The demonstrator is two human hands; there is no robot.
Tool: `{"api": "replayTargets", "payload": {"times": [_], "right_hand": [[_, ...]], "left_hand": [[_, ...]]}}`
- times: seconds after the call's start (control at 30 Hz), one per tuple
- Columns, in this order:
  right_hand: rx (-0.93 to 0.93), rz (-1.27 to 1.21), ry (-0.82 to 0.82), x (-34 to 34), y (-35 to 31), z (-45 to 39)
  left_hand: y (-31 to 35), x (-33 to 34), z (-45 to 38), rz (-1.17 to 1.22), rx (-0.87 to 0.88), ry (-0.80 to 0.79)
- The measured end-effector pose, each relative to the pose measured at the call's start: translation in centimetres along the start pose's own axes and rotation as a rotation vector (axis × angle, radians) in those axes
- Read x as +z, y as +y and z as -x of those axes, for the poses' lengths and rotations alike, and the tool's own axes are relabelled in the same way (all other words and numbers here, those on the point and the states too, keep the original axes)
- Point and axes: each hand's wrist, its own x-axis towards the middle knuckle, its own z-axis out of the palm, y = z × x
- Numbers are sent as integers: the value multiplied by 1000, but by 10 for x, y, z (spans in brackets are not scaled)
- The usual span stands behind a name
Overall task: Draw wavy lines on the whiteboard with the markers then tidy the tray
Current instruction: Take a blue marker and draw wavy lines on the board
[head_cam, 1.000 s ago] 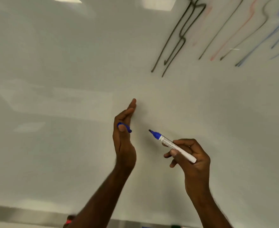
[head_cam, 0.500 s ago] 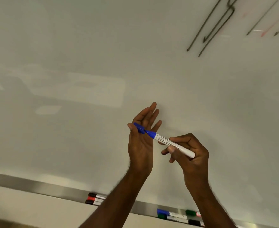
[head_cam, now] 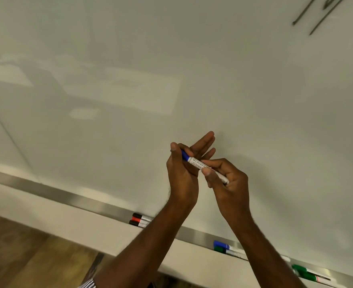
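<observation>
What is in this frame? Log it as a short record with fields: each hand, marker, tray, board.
left hand: thumb and forefinger pinch the blue cap end, other fingers straight
right hand: grips the marker barrel
blue marker: held between both hands, cap on
tray: metal ledge holding capped markers: red, black, blue, green
whiteboard: dark lines at top right

Both hands meet raised, left hand [head_cam: 181, 173] apparently pinching, right hand [head_cam: 226, 181] curled.

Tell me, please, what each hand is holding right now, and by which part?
The right hand grips the blue marker by its white barrel. The left hand pinches its blue cap at the tip end.
</observation>
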Motion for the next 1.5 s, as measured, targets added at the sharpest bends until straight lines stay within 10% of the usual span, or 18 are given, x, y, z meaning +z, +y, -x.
{"api": "replayTargets", "payload": {"times": [0.3,0.53,0.83,1.5], "right_hand": [[497,-275,-225,22,59,7],[527,86,-247,22,160,54],[610,216,-335,42,239,87],[489,734,-483,45,305,131]], "left_hand": [[-17,-78,11,-227,-57,42],[-62,-186,37,-792,-204,3],[-92,-244,39,-1674,-342,-638],[-138,-285,48,-1963,-122,-952]]}}
